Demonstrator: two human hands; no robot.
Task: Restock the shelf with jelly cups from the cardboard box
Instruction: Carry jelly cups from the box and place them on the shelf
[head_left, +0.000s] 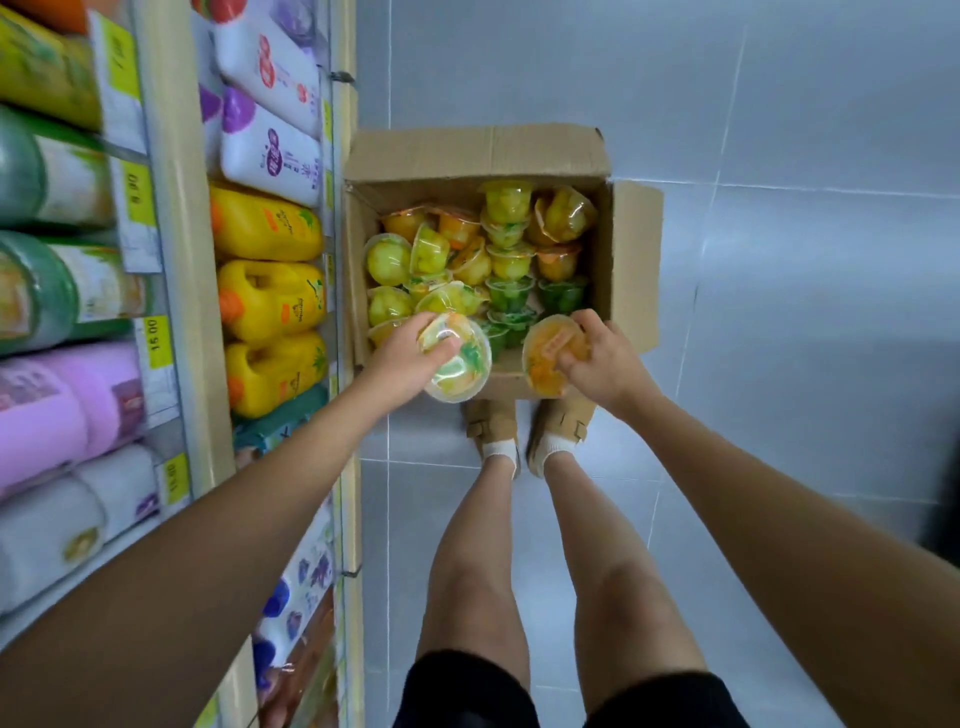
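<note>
An open cardboard box (618, 270) stands on the floor, filled with several jelly cups (506, 244) in yellow, orange and green. My left hand (405, 358) grips a clear cup of yellow-green jelly (460, 364) above the box's near edge. My right hand (605, 358) holds an orange jelly cup (545, 358) over the box's near right corner. The shelf (176, 249) rises along the left.
The shelf holds yellow jugs (265, 301), white and purple packs (270, 150) and rolled packages (57, 291) behind yellow price tags. My feet in tan shoes (530, 421) stand right behind the box. Grey tiled floor (779, 312) spreads to the right.
</note>
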